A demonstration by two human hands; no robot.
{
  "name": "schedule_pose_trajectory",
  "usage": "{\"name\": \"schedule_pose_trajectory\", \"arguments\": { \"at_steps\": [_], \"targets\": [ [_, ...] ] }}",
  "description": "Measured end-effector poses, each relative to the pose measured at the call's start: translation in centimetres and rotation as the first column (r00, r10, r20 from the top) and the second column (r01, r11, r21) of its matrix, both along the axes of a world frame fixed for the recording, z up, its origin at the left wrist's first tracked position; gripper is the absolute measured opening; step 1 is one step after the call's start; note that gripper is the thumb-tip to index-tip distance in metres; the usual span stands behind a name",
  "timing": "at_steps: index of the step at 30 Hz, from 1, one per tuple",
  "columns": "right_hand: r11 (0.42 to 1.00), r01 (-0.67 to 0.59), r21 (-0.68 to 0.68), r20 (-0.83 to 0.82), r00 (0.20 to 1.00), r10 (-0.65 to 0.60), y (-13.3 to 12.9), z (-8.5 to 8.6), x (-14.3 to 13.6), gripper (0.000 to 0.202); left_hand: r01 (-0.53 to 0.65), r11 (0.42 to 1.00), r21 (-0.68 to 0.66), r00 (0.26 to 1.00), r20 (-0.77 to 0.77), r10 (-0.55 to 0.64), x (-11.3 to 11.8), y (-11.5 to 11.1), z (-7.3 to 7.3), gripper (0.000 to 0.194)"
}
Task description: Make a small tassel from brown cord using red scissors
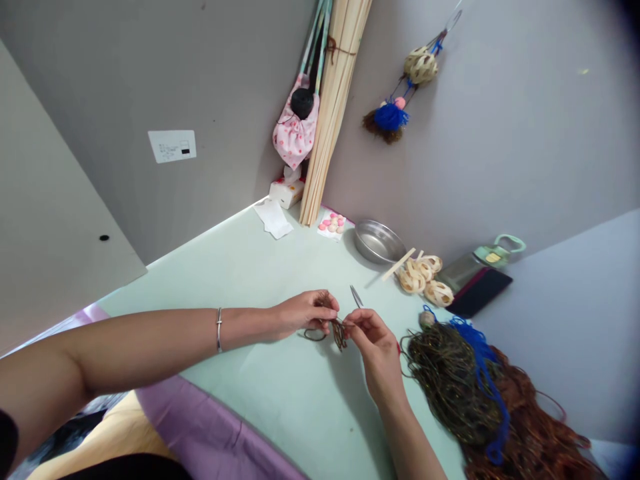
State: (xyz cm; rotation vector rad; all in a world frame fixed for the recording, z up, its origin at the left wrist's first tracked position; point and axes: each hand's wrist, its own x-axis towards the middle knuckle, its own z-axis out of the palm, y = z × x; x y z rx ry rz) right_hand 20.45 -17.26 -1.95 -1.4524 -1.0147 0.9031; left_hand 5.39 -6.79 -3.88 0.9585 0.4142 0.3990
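Over the pale green tabletop, my left hand pinches a small looped bundle of thin brown cord. Its loops hang down between my two hands, and one loose loop curls out below the left fingers. My right hand comes in from the lower right, thumb and forefinger closed on the same cord. Just beyond the right fingers lie the pointed metal tips of what look like scissors; the rest is hidden behind that hand. To its right rests a heap of dark olive cord.
Blue yarn and reddish-brown cord pile at the right. Behind are woven strip balls, a steel bowl, a dark phone, a bottle and pink and cream beads. Long wooden strips lean in the corner.
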Motion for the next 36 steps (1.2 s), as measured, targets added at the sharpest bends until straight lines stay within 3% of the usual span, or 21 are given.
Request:
{"name": "schedule_pose_trajectory", "arguments": {
  "at_steps": [4, 7, 9, 12, 17, 20, 22, 24, 26, 28, 30, 34, 36],
  "targets": [
    [0.996, -0.061, 0.063, 0.312, 0.949, 0.038, -0.2, -0.1, -0.2, 0.009, -0.035, 0.999, -0.016, 0.999, 0.006, 0.035, 0.0, -0.1, 0.2, 0.027],
    [0.979, -0.132, 0.152, 0.603, 0.798, 0.014, -0.4, -0.3, -0.2, 0.023, -0.023, 0.999, -0.028, 1.0, 0.011, 0.023, 0.0, -0.1, 0.2, 0.029],
    [0.964, -0.159, 0.211, 0.708, 0.706, -0.038, -0.6, -0.3, -0.2, 0.03, -0.021, 0.999, -0.036, 1.0, 0.017, 0.022, 0.0, -0.2, 0.2, 0.03],
    [0.95, -0.191, 0.248, 0.786, 0.613, -0.082, -0.7, -0.2, -0.2, 0.033, -0.02, 0.999, -0.044, 0.999, 0.024, 0.021, 0.0, -0.2, 0.1, 0.028],
    [0.961, -0.217, 0.171, 0.877, 0.478, -0.048, -0.6, -0.5, 0.1, 0.032, -0.013, 1.0, -0.024, 1.0, 0.028, 0.014, 0.1, -0.1, -0.1, 0.03],
    [0.981, -0.146, 0.129, 0.936, 0.346, -0.071, -0.4, -1.1, 0.6, 0.032, -0.006, 1.0, -0.009, 1.0, 0.028, 0.006, 0.1, -0.1, -0.2, 0.032],
    [0.992, -0.045, 0.114, 0.946, 0.309, -0.095, -0.2, -1.5, 1.2, 0.032, -0.001, 1.0, -0.008, 1.0, 0.022, 0.001, 0.1, -0.1, -0.3, 0.031],
    [0.995, 0.047, 0.084, 0.915, 0.393, -0.096, -0.1, -1.7, 1.8, 0.032, 0.01, 1.0, -0.001, 1.0, 0.016, -0.01, 0.1, -0.1, -0.3, 0.031],
    [0.996, 0.083, 0.021, 0.801, 0.595, -0.066, 0.0, -1.5, 2.3, 0.033, 0.022, 1.0, 0.018, 1.0, 0.015, -0.022, 0.1, 0.0, -0.4, 0.03],
    [0.997, 0.039, -0.066, 0.594, 0.804, 0.008, 0.1, -1.0, 2.3, 0.04, 0.033, 0.999, 0.039, 0.999, 0.015, -0.034, 0.0, 0.0, -0.4, 0.029],
    [0.988, -0.067, -0.143, 0.377, 0.919, 0.116, 0.2, -0.5, 2.1, 0.045, 0.044, 0.997, 0.057, 0.999, 0.016, -0.045, 0.0, 0.1, -0.3, 0.028],
    [0.912, -0.339, -0.232, 0.113, 0.922, 0.371, 0.2, 0.2, 1.5, 0.036, 0.047, 0.996, 0.071, 0.999, 0.018, -0.049, -0.1, 0.0, 0.1, 0.028],
    [0.893, -0.377, -0.247, 0.067, 0.912, 0.404, 0.2, 0.2, 1.5, 0.029, 0.039, 0.997, 0.065, 0.999, 0.019, -0.04, -0.1, -0.1, 0.3, 0.026]
  ]
}}
